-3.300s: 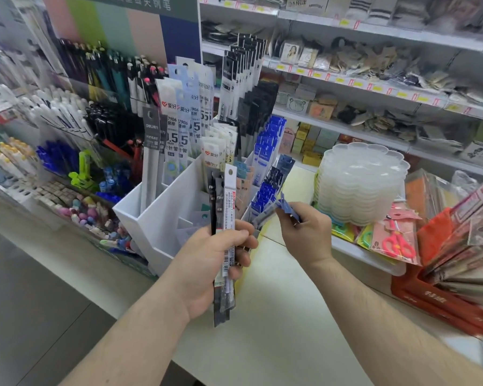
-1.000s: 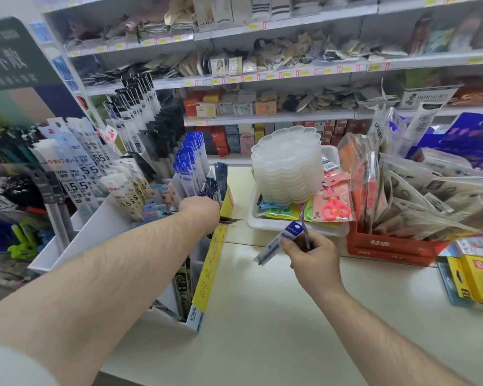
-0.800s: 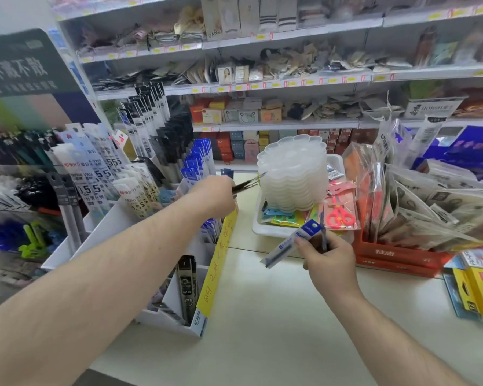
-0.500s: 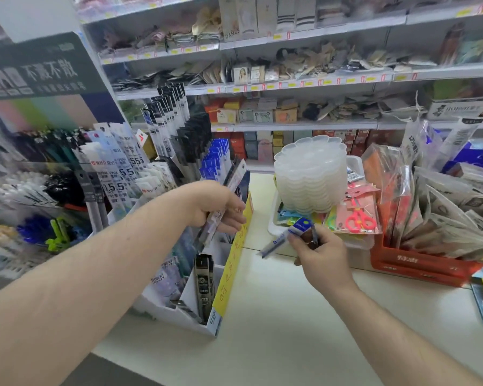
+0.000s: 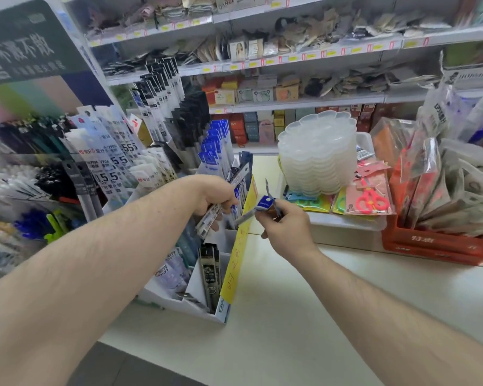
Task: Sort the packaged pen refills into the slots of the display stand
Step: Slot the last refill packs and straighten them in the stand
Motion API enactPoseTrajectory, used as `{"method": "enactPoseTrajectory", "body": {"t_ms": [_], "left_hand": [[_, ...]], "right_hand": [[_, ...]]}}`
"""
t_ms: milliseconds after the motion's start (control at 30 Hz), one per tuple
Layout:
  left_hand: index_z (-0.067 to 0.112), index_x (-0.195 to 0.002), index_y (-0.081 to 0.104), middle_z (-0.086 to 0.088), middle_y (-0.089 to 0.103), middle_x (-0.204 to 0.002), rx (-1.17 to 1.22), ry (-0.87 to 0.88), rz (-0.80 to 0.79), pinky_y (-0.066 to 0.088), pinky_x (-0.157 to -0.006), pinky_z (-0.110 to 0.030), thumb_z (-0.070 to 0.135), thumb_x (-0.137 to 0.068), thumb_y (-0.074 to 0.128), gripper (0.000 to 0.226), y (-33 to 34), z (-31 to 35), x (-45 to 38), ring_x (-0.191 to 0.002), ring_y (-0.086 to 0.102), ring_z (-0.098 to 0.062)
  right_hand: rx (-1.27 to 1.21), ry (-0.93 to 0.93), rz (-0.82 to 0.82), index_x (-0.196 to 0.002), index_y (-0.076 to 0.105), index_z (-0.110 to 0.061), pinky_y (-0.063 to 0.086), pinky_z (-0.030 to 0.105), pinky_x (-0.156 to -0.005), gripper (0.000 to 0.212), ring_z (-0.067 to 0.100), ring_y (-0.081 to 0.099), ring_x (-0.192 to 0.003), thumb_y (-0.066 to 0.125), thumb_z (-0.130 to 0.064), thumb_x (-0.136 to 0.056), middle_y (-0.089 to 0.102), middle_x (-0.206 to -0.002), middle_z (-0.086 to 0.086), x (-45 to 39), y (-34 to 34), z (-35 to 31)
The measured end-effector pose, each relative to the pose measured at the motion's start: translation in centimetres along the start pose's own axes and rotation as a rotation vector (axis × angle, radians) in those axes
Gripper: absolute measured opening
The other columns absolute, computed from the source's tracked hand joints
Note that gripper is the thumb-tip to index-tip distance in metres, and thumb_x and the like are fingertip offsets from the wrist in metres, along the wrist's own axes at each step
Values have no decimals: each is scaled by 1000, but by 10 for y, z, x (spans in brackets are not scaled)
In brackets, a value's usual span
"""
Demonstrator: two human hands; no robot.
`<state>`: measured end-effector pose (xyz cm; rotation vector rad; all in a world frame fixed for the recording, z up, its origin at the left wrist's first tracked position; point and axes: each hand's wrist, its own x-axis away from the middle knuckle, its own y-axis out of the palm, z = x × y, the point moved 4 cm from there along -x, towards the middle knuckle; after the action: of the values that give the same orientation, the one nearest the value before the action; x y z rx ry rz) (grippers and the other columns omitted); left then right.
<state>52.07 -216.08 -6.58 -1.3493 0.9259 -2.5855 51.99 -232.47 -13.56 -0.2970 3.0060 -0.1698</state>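
Note:
A white display stand (image 5: 195, 285) with tiered slots sits on the cream counter, holding several rows of packaged pen refills: white, black and blue-topped packs (image 5: 215, 146). My left hand (image 5: 215, 195) hovers over the stand's right side and grips a slim grey-and-white refill pack (image 5: 221, 204), tilted with its top up to the right. My right hand (image 5: 283, 227) is just right of the stand and pinches a blue-topped refill pack (image 5: 258, 207) that points down-left toward the slots. A black refill pack (image 5: 209, 274) stands in a front slot.
A yellow handwritten label (image 5: 234, 263) hangs on the stand's right face. Behind are a stack of clear plastic lids (image 5: 318, 154) in a white tray, pink scissors packs (image 5: 371, 199), a red bin (image 5: 430, 246) of bagged goods, and stocked shelves. Pens fill racks at left.
My left hand has drawn a grey refill pack up out of the stand's right slots and holds it tilted. My right hand moved closer to the stand with its blue pack.

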Motion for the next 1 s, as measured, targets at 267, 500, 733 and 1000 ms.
{"method": "enactPoseTrajectory", "body": {"t_ms": [267,500,733,1000], "left_hand": [[6,-86,54,-18,44,-118,64,28,5,55,-85,-60,-2,-98,43,18,2,1,3,-94,46,-36],[2,-115,63,-16,55,-130,82,179,121,46,-101,-39,-2,-98,43,26,-10,16,23,-102,51,-29],[12,-115,63,-8,59,-110,339,354,197,56,-60,-38,3,-101,47,23,-22,18,67,-79,62,-19],[12,-98,57,6,48,-59,853,560,-198,35,-41,-20,22,-104,47,15,29,-14,91,-42,35,-7]], "right_hand": [[202,51,-90,-77,68,-14,56,50,-68,16,40,65,-71,70,-23,-90,62,-70,13,-19,34,15],[346,186,-165,-78,70,-22,45,32,-61,11,27,54,-69,70,-27,-88,58,-66,0,-31,54,42],[361,242,-221,-88,69,-19,46,31,-62,15,22,57,-70,74,-34,-85,65,-77,4,-25,59,41],[-619,761,-255,-98,72,-5,22,20,-41,42,13,38,-49,49,-39,-88,50,-69,1,27,-16,-5]]}}
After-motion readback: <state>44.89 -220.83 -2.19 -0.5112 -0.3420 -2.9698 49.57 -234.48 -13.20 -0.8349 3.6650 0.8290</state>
